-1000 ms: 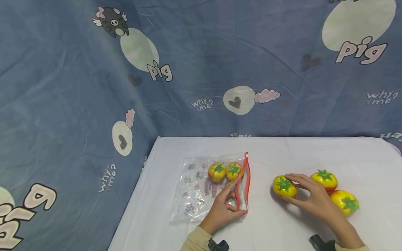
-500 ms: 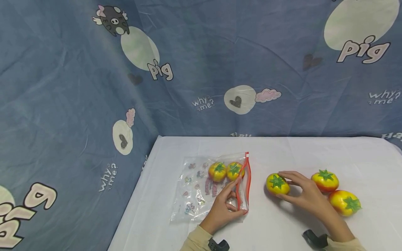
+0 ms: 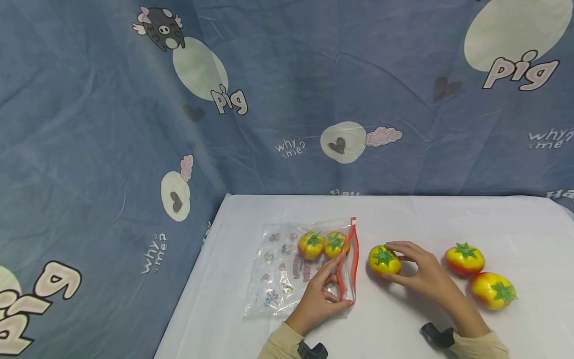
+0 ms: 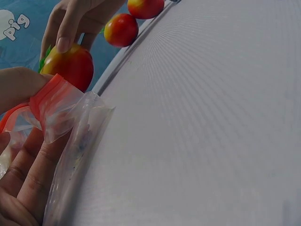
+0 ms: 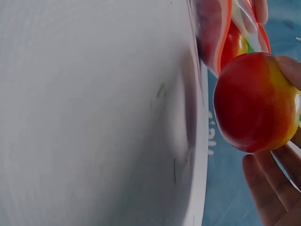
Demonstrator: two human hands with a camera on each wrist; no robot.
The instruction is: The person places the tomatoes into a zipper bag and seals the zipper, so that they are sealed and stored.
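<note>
My right hand [image 3: 423, 274] grips a red-and-yellow toy tomato [image 3: 381, 267] with a green star-shaped leaf top, thumb on one side and fingers on the other. In the right wrist view this tomato [image 5: 251, 101] hangs above the white table. To its left, a clear zip bag [image 3: 278, 274] with a red zip edge lies flat, its mouth facing right. Two similar tomatoes [image 3: 310, 246] are inside, near the mouth. My left hand [image 3: 318, 301] holds the bag's mouth, thumb at the lower corner of the red edge; in the left wrist view some fingers are behind the film.
Two more toy tomatoes, one behind [image 3: 465, 259] and one in front [image 3: 493, 290], lie on the white table [image 3: 529, 234] to the right of my right hand. A blue cloth with pig prints [image 3: 278, 65] hangs behind and to the left of the table.
My right hand has carried its tomato leftward, closer to the bag's mouth and away from the two tomatoes at right. The left hand and the bag have stayed in place.
</note>
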